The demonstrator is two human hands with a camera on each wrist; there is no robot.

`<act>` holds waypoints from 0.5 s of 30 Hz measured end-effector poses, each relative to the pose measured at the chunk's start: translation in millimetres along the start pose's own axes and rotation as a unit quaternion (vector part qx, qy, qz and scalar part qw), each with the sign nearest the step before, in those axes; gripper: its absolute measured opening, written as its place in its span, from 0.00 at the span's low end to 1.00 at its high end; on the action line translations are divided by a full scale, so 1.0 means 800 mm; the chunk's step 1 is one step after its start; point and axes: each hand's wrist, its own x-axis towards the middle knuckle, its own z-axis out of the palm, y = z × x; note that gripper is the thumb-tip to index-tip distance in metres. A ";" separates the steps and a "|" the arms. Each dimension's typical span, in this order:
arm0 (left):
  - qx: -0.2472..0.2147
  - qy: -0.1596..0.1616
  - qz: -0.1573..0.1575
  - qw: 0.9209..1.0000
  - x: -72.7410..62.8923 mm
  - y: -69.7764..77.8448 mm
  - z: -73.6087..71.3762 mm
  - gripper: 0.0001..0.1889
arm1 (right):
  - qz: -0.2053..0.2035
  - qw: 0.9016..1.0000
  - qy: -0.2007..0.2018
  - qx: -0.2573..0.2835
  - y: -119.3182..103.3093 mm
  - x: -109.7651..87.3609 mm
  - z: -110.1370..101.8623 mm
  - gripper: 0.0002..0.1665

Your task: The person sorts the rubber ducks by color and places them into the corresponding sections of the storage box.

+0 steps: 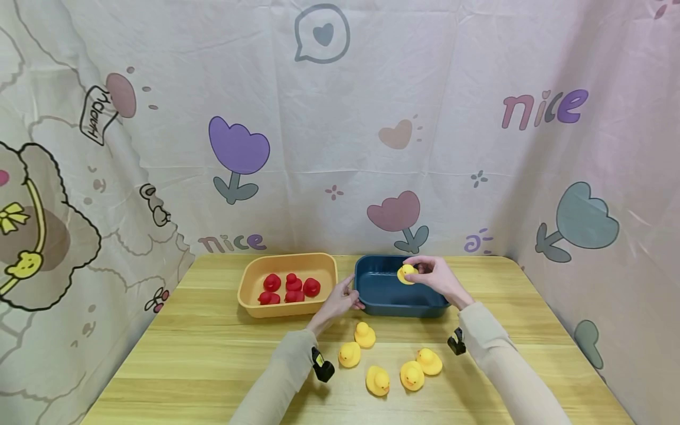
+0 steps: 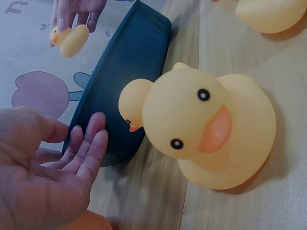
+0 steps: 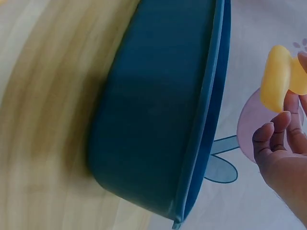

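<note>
My right hand (image 1: 437, 276) pinches a yellow rubber duck (image 1: 406, 273) above the dark blue bin (image 1: 401, 310); the right wrist view shows the duck (image 3: 276, 79) higher than the rim. At the bin's left end, my left hand (image 1: 340, 302) rests with loosely extended fingers against or close beside the wall; exact contact is hard to tell in the left wrist view (image 2: 53, 177). Several yellow ducks lie on the table in front of the bin, among them one duck (image 1: 364, 335) near the left hand and another duck (image 1: 378, 381) closer to me.
Left of the blue bin stands a yellow-orange bin (image 1: 287, 310) holding several red rubber ducks (image 1: 311, 287). Both bins sit near the back edge of the wooden table (image 1: 202, 354). A printed curtain (image 1: 329, 147) hangs behind and at the sides.
</note>
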 end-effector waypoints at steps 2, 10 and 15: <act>0.002 0.002 -0.003 1.000 0.007 -0.012 0.000 0.32 | -0.004 1.000 -0.003 0.003 0.000 0.004 0.001 0.22; 0.005 -0.003 0.001 1.000 0.007 -0.012 -0.001 0.33 | 0.008 1.000 -0.017 -0.013 0.006 0.022 0.007 0.22; 0.003 -0.001 -0.001 1.000 0.007 -0.011 -0.001 0.33 | 0.022 0.999 -0.027 -0.025 0.008 0.031 0.012 0.22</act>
